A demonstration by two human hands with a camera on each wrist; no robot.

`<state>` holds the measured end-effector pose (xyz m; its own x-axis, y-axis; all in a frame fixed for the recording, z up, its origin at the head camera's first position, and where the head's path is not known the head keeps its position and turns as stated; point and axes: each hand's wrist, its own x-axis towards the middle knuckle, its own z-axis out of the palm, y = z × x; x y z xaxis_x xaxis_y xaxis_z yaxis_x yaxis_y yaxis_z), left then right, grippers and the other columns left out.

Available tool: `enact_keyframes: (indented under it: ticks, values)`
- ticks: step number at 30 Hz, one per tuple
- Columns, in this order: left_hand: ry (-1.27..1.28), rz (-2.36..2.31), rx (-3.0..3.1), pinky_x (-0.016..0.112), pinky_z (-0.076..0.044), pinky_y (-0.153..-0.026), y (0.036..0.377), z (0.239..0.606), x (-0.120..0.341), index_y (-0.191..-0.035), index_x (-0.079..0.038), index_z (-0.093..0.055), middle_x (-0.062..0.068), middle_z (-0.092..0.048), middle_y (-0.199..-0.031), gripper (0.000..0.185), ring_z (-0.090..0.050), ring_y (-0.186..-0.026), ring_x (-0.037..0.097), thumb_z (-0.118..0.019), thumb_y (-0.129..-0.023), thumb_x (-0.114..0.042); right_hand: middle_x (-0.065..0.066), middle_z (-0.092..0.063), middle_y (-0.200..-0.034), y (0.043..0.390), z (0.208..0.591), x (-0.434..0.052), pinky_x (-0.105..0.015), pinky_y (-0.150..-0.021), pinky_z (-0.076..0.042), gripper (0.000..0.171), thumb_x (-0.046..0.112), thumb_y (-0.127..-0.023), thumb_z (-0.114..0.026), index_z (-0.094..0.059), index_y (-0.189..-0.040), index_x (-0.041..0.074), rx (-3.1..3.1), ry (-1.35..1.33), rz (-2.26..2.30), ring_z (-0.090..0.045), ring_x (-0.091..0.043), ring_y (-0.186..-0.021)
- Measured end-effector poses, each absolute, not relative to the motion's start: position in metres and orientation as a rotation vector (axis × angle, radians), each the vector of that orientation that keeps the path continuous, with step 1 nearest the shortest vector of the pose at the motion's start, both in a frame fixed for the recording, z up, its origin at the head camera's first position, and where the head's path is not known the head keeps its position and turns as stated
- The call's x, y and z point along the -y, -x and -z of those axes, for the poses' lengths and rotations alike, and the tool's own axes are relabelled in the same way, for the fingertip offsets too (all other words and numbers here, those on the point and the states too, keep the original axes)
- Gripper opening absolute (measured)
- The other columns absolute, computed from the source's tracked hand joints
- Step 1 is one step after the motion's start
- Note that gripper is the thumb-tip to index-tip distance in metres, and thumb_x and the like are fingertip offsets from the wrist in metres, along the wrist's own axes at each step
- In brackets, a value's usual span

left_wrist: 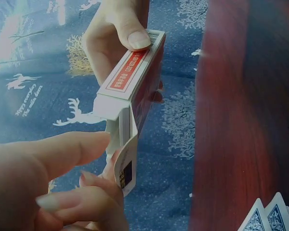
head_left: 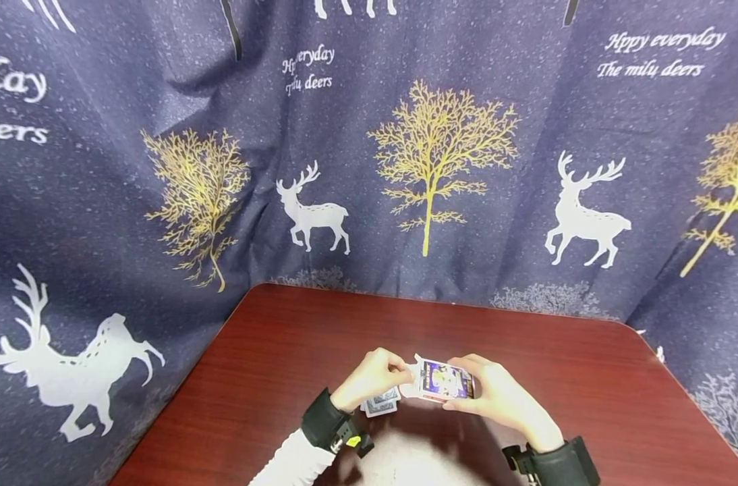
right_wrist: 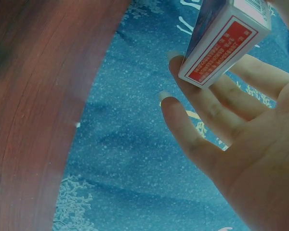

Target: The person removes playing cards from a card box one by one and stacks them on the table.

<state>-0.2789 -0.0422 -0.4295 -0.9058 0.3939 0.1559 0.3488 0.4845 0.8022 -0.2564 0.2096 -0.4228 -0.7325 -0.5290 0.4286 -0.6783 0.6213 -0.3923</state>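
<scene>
A playing-card box [head_left: 444, 381] with a purple and yellow picture face is up off the table between both hands. My right hand [head_left: 496, 395] grips its far end, thumb along the red-labelled narrow side in the left wrist view. The near end stands open, its white flap [left_wrist: 127, 168] folded out, and white card edges show inside. My left hand [head_left: 372, 374] is at that end, its curled fingers holding the flap and the thumb tip at the opening. Below the left hand lie several blue-backed playing cards [head_left: 381, 405], partly overlapping and partly hidden.
The reddish-brown wooden table [head_left: 320, 324] has rounded back corners. Behind it hangs a dark blue curtain [head_left: 369, 135] printed with deer and trees. A black band [head_left: 326, 418] is on the left wrist, another band [head_left: 563, 466] on the right.
</scene>
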Motion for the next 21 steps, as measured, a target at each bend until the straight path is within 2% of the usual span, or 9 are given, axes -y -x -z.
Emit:
enact_keyframes:
  ticks: [4, 10, 16, 21]
  values:
    - [-0.660, -1.418, -2.693, 0.017, -0.035, -0.052, 0.2758, 0.4290, 0.0403, -0.076, -0.008, -0.075, -0.005, -0.065, -0.065, 0.010, -0.044, -0.055, 0.000, -0.071, -0.075, -0.017, 0.009, -0.064, -0.098, 0.2543, 0.4223, -0.2074, -0.021, -0.070, -0.047, 0.055, 0.045, -0.070, -0.083, -0.066, -0.112, 0.012, 2.574, -0.979, -0.784, -0.055, 0.000, -0.082]
    - [-0.631, -1.371, -2.718, 0.019, -0.029, -0.048, 0.2755, 0.4319, 0.0389, -0.071, -0.013, -0.074, -0.014, -0.050, -0.055, 0.007, -0.039, -0.052, 0.000, -0.070, -0.072, -0.019, 0.009, -0.063, -0.099, 0.2534, 0.4205, -0.2040, -0.021, -0.070, -0.048, 0.056, 0.045, -0.069, -0.083, -0.066, -0.112, 0.013, 2.579, -0.986, -0.773, -0.055, 0.000, -0.083]
    - [-0.580, -1.419, -2.647, 0.020, -0.030, -0.051, 0.2766, 0.4347, 0.0396, -0.070, -0.014, -0.075, -0.013, -0.057, -0.060, 0.005, -0.043, -0.055, 0.002, -0.073, -0.071, -0.019, 0.009, -0.063, -0.099, 0.2536, 0.4205, -0.2039, -0.021, -0.070, -0.048, 0.057, 0.046, -0.069, -0.082, -0.066, -0.113, 0.013, 2.585, -0.979, -0.750, -0.054, 0.000, -0.083]
    - [-0.545, -1.522, -2.495, 0.020, -0.034, -0.055, 0.2766, 0.4355, 0.0426, -0.075, -0.007, -0.075, -0.008, -0.059, -0.065, 0.008, -0.045, -0.061, 0.004, -0.073, -0.074, -0.015, 0.010, -0.063, -0.099, 0.2537, 0.4219, -0.2037, -0.021, -0.070, -0.047, 0.056, 0.046, -0.070, -0.082, -0.066, -0.112, 0.014, 2.581, -0.981, -0.750, -0.054, 0.001, -0.083]
